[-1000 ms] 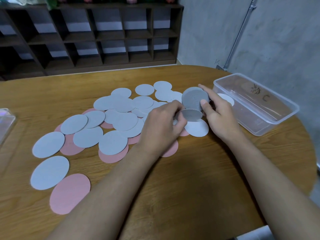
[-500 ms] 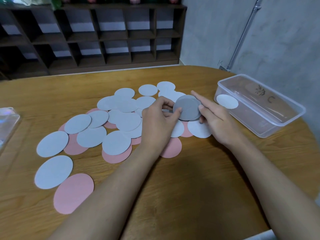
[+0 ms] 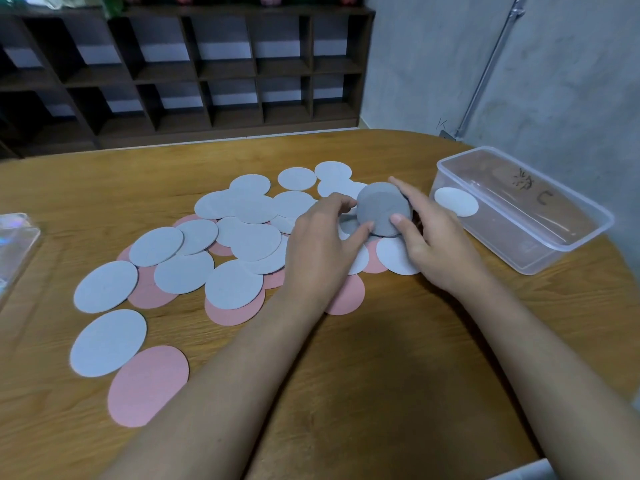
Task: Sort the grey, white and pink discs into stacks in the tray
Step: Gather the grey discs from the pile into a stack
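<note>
Left hand: the left hand [image 3: 322, 247] is over the middle of the wooden table [image 3: 398, 375], fingers curled in, thumb and fingertips pinching the left edge of the grey disc stack [image 3: 382, 208].
Right hand: the right hand [image 3: 433, 244] grips the same stack from the right, thumb pressed on its near face and the other fingers wrapped behind its far rim.
Grey disc stack: held tilted up between both hands, flat face toward the camera, above the loose discs; how many discs it holds cannot be told.
Loose discs: pale grey-white discs [image 3: 256, 240] and pink discs [image 3: 149, 386] lie spread and overlapping from the table's left part to its centre, several pink ones half covered by paler ones.
Near discs: a white disc [image 3: 394, 258] and a pink disc [image 3: 348, 296] lie on the table under and just beside the hands.
Tray: the clear plastic tray [image 3: 561, 251] stands near the right edge of the table, apart from the hands.
In the tray: one white disc [image 3: 456, 201] shows at its left end.
Left edge: a clear plastic item [image 3: 15, 244] is cut off by the frame.
Behind: a dark cubby shelf [image 3: 207, 64] stands past the far edge of the table.
</note>
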